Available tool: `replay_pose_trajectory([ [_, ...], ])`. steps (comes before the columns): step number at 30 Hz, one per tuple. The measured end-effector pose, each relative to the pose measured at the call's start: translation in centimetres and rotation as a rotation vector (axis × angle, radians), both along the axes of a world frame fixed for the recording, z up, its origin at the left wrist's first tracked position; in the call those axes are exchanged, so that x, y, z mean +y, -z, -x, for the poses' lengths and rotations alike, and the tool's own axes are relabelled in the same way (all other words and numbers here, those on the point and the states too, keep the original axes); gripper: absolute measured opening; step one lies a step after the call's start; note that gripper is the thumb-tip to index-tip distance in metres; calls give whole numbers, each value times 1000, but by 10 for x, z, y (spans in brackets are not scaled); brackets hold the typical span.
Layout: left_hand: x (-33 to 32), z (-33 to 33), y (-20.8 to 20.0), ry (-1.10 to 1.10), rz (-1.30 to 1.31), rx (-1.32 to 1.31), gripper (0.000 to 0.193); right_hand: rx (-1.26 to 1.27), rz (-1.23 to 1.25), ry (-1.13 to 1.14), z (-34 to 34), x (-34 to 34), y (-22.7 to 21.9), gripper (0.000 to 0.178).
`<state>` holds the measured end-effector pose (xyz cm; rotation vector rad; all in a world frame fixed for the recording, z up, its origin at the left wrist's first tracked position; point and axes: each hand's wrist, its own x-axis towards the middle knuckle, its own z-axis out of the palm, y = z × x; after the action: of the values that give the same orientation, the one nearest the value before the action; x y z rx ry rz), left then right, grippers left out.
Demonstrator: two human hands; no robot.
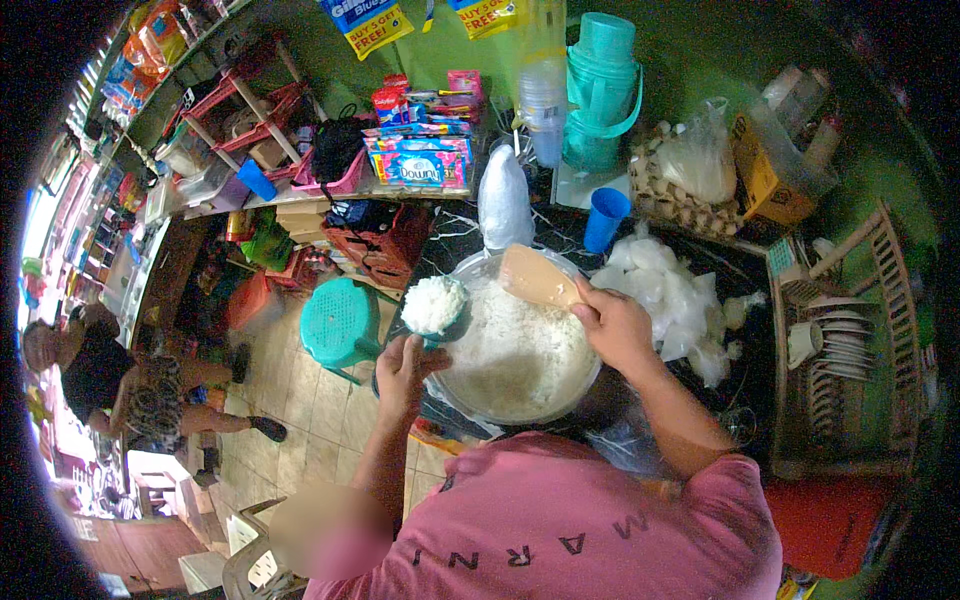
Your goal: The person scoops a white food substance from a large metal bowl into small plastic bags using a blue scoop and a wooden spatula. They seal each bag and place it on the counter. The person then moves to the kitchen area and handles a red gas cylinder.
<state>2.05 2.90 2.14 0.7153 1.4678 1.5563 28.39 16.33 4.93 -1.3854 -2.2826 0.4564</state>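
Observation:
A large round metal pot [468,408] full of white cooked rice [525,350] stands in front of me on a black marbled counter. My left hand [403,372] is closed on a small teal cup [459,328], heaped with a mound of rice [434,304], at the pot's left rim. Most of the cup is hidden by the rice and my fingers. In my right hand [617,322] is the handle of a tan rice paddle [537,277]. Its broad blade points left over the far part of the pot, with a few grains stuck on it.
Bunched clear plastic bags [665,290] lie right of the pot, near a blue cup [606,219]. Behind stand a wrapped white bundle [505,198] and a teal jug [600,95]. A dish rack [845,350] is at right, a green stool [340,322] at left. Another person [110,375] is far left.

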Motion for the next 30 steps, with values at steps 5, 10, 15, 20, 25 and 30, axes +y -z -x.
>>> replay_pose_trajectory([
  [5, -6, 6, 1, 84, -70, 55, 27, -176, -50, -226, 9, -15, -1, 39],
  [10, -9, 5, -5, 188, -66, 64, 28, -320, -136, -143, 13, -2, 6, 40],
  [15, 16, 15, -17, 454, 151, 792, 29, -518, -392, -273, 26, 20, 15, 37],
  [20, 54, 18, -12, 998, -80, 1162, 18, -409, -380, -310, 54, 56, 3, 41],
  [25, 99, 15, 55, 1321, -63, 1185, 18, -354, -526, -321, 82, 107, -16, 39],
  [30, 126, 3, 129, 1399, -141, 1378, 18, -244, -637, -332, 110, 150, -25, 39],
])
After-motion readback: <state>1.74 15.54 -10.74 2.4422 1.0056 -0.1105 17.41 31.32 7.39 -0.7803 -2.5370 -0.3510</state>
